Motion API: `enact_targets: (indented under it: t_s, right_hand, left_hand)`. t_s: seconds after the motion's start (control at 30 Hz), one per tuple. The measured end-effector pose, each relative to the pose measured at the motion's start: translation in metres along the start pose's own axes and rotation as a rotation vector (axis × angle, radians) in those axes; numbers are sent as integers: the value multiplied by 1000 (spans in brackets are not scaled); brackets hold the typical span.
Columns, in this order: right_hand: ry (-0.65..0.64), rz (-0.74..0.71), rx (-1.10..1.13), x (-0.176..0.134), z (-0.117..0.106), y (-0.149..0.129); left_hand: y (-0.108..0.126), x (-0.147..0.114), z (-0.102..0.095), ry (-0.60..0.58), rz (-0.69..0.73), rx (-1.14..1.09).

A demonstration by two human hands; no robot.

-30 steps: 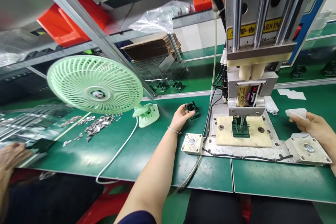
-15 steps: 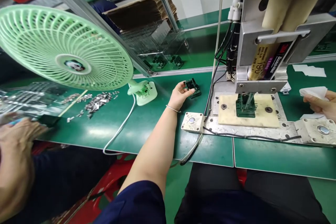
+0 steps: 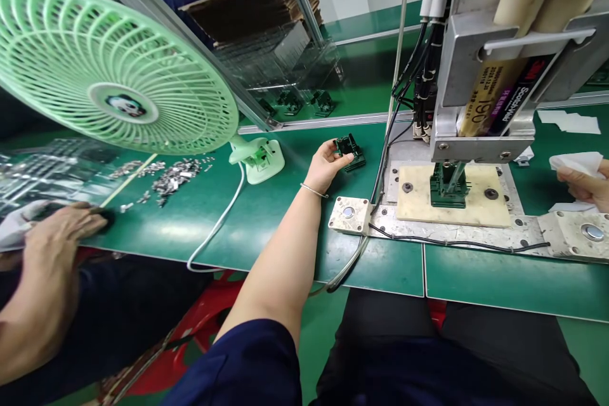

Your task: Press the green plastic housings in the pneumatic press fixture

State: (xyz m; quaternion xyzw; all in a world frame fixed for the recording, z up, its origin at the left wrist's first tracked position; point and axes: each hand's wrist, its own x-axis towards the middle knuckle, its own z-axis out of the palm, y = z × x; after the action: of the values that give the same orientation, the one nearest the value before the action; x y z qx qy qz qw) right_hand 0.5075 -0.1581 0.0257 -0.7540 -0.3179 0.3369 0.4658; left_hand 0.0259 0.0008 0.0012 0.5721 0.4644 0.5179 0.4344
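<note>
Green table [image 3: 266, 228] under a glue press [image 3: 495, 95]: at its 9 o'clock, the left hand [image 3: 326, 165] pinches a small black plastic part [image 3: 349, 151], seemingly light, stiff, best gripped by its edges. Right hand [image 3: 586, 185] closed around white paper [image 3: 576, 163].
</note>
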Motion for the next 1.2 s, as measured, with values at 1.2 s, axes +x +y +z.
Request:
enact_targets:
  t_s: [1.2]
  right_hand:
    - [104,46,-45,-5,-6,4]
  left_hand:
    - [4,-2,1,-9,-29,-12]
